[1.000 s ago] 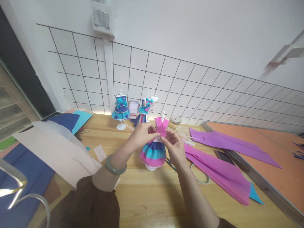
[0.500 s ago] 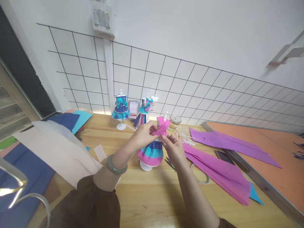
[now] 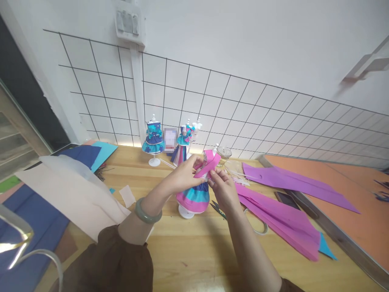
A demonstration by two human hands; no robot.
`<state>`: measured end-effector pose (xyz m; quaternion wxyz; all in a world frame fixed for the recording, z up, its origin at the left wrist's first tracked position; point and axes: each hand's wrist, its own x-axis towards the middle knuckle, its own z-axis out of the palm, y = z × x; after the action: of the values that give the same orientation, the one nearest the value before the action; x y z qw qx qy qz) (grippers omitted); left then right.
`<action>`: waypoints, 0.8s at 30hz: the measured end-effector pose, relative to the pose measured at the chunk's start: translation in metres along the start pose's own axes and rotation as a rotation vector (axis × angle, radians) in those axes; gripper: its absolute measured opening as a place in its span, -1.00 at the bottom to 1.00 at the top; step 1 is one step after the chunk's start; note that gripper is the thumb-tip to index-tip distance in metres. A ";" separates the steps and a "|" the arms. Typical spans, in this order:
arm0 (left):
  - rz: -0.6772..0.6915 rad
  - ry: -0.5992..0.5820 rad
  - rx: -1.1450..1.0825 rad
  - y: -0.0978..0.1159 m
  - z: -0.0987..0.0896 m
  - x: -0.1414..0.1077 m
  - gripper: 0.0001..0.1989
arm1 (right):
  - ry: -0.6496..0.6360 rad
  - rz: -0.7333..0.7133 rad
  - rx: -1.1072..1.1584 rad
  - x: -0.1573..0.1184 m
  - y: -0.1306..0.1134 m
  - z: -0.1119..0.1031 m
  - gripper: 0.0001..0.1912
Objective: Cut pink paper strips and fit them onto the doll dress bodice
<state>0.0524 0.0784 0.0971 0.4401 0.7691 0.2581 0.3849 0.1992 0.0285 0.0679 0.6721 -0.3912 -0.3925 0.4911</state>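
A small white dress form wears a skirt [image 3: 193, 198] banded in navy, turquoise and pink, on a round white base [image 3: 186, 213]. Around its upper body a pink fabric strip [image 3: 210, 163] is wrapped and crosses the chest. My left hand [image 3: 189, 172], above a green bangle [image 3: 147, 211], closes its fingers on the strip from the left. From the right, my right hand [image 3: 223, 186] pinches at the strip's lower end by the waist; its fingertips partly hide the bodice. The form leans slightly to the right.
Dressed mini forms [image 3: 153, 140] stand by the wire grid. Scissors [image 3: 218, 210], a tape roll [image 3: 257, 228], pink fabric [image 3: 279, 221], purple fabric [image 3: 298, 188] and a phone [image 3: 287, 199] lie right. Left are pale fabric [image 3: 71, 190], navy fabric [image 3: 36, 227] and a white scrap [image 3: 127, 196]. A glass jar [image 3: 223, 154] stands behind.
The top of the dress form has tipped a little to the right. The pink strip lies more steeply across the chest, and my right hand has shifted slightly right.
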 end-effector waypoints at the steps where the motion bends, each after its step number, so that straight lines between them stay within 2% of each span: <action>1: 0.000 -0.003 -0.023 0.000 0.000 0.000 -0.57 | 0.007 0.000 0.009 0.000 0.000 0.000 -0.89; 8: 0.003 0.022 -0.124 -0.007 -0.003 0.005 -0.82 | -0.020 0.006 -0.003 0.000 0.001 0.002 -0.90; 16: 0.002 0.056 -0.115 -0.011 -0.004 0.007 -0.78 | -0.049 0.016 -0.003 -0.004 0.000 0.004 -0.90; 20: 0.029 0.000 -0.167 -0.012 -0.009 0.008 -0.83 | -0.060 0.030 0.001 -0.004 -0.002 0.004 -0.90; 24: 0.021 -0.035 -0.152 -0.010 -0.010 0.007 -0.80 | -0.055 0.018 -0.015 -0.004 -0.004 0.005 -0.86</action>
<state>0.0473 0.0931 0.0938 0.4974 0.7428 0.2124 0.3946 0.1949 0.0241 0.0727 0.6535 -0.3863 -0.4110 0.5048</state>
